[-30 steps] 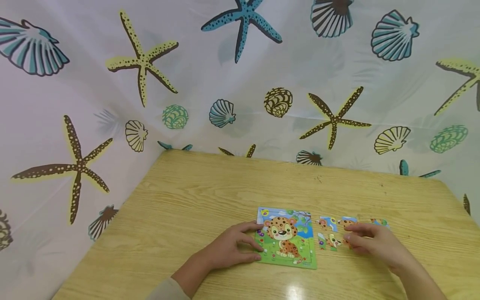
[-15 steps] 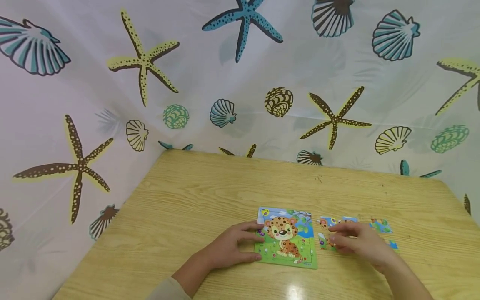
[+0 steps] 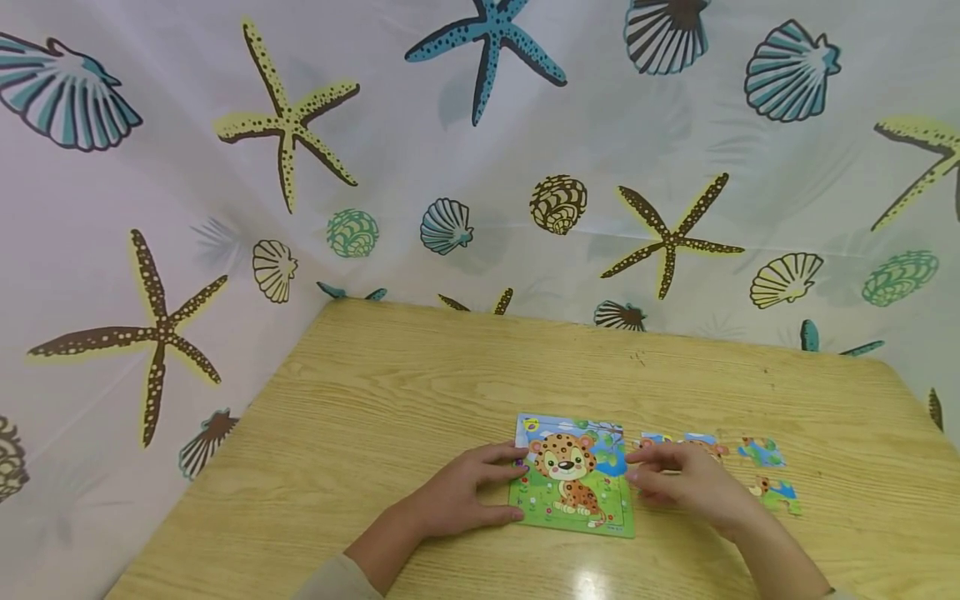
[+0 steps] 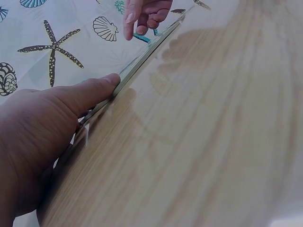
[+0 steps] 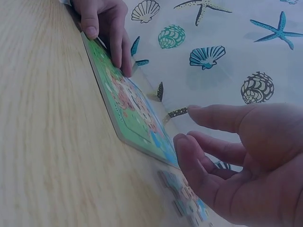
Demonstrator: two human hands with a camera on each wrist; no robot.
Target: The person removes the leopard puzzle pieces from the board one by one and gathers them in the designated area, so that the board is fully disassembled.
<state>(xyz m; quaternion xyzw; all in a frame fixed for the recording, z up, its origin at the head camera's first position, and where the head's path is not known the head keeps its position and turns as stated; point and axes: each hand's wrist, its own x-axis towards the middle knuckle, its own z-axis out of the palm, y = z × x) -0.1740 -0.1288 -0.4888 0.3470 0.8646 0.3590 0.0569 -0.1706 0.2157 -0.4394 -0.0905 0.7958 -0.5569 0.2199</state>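
Note:
A square puzzle board with a cartoon leopard cub on grass lies flat on the table. My left hand rests at its left edge, thumb and fingertips touching the board. In the left wrist view the left thumb lies along the board's edge. At the board's right side hovers my right hand, fingers loosely bent. The right wrist view shows a gap between the right thumb and fingers, with nothing in it. Beneath and behind this hand lie loose jigsaw pieces, partly hidden by it.
Wood-grain table extends behind and to the left of the board. A white cloth printed with starfish and shells hangs along the back and sides. Another loose jigsaw piece lies right of the right hand.
My right hand has moved left over the loose pieces to the board's right edge, uncovering pieces at the right. The left hand and the board have stayed in place.

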